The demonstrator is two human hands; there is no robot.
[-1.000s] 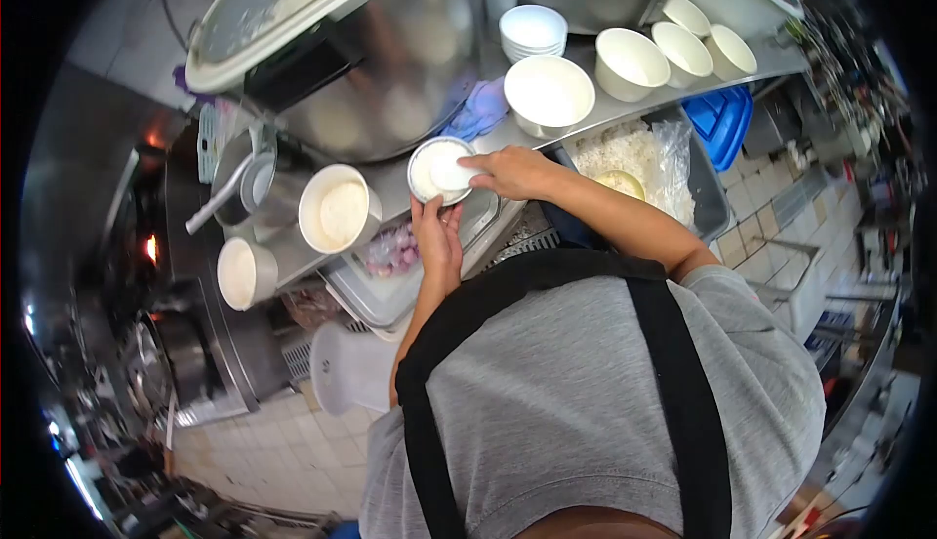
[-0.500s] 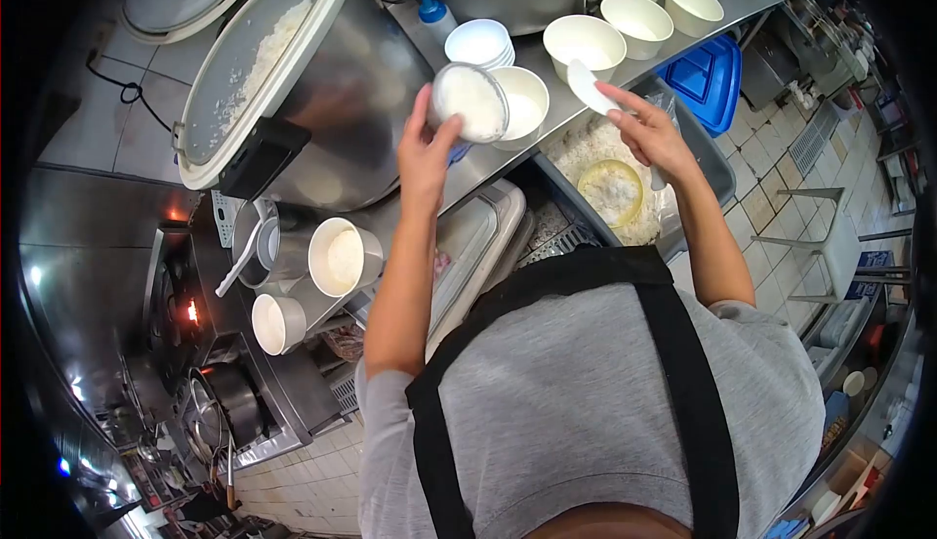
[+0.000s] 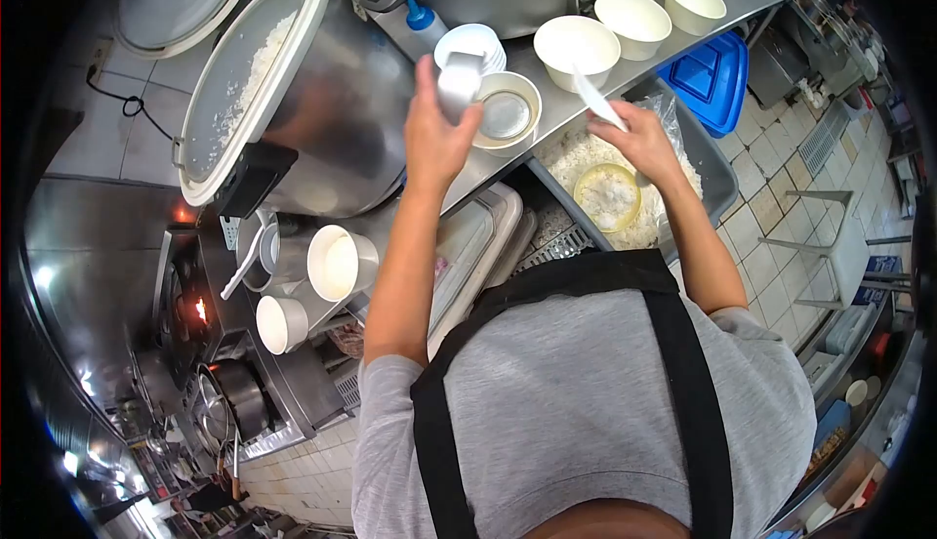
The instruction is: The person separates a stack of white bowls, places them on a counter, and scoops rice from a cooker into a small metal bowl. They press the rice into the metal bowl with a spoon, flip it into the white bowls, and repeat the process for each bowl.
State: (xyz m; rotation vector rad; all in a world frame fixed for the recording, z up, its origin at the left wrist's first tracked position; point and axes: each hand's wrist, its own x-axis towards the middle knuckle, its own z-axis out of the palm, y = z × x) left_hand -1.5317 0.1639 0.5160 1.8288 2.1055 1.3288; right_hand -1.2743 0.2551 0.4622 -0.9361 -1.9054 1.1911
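My left hand is closed on a blurred, silvery-white thing whose kind I cannot make out. It is beside a white paper bowl on the steel counter. Inside that bowl lies a round silvery metal piece, like the base of an upturned metal bowl. My right hand grips a white rice paddle, its blade pointing up and left toward another paper bowl. Beneath my right hand is a grey bin of white grains, with a yellowish bowl in it.
On the left stands a large steel rice cooker with rice under its rim. Several paper bowls line the back counter near a stack of small white bowls and a blue-capped bottle. A stove flame burns at far left.
The rice-filled metal bowl is no longer visible in my left hand; a round metal piece now shows inside the paper bowl. My right hand has moved slightly down and left with the paddle.
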